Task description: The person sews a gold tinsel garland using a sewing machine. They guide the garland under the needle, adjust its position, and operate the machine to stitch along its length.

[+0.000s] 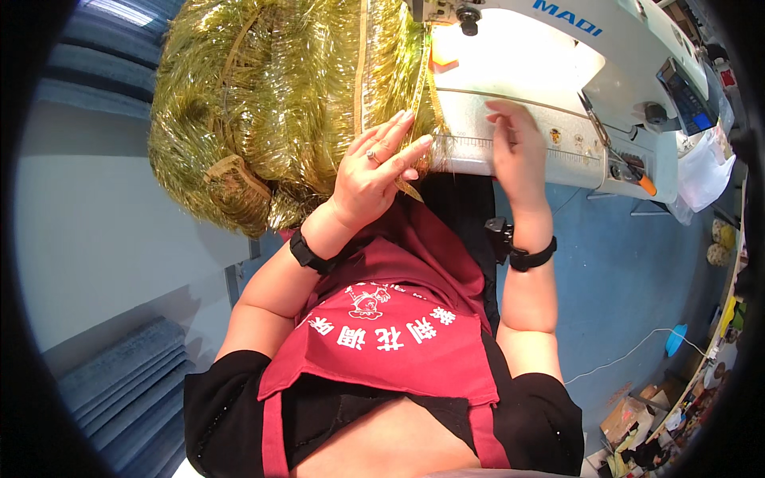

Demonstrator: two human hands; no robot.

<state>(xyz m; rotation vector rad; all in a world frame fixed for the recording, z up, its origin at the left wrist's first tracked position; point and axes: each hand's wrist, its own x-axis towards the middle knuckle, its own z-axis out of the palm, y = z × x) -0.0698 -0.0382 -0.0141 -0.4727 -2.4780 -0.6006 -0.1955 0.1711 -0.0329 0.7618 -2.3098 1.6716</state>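
Note:
A big bundle of shiny gold-green tinsel fringe [295,88] with woven gold bands lies at the left of the sewing machine [629,60]. My left hand [370,171], a ring on one finger, rests at the bundle's right edge with its fingers stretched out. A gold ribbon strip [420,88] runs from the machine's needle area down to these fingertips, and a short ribbon end [409,190] hangs below them. Over the front of the white machine bed [470,119], my right hand [518,147] is raised, slightly blurred, its fingers loosely bent and apart from the thumb. Nothing shows in it.
Orange-handled snips [642,179] and a dark slim tool [594,119] lie at the bed's right end. Beyond hangs a white plastic bag [705,171]. A cardboard box [625,418] and clutter stand at the lower right. Stacked blue-grey panels [131,382] are at the left.

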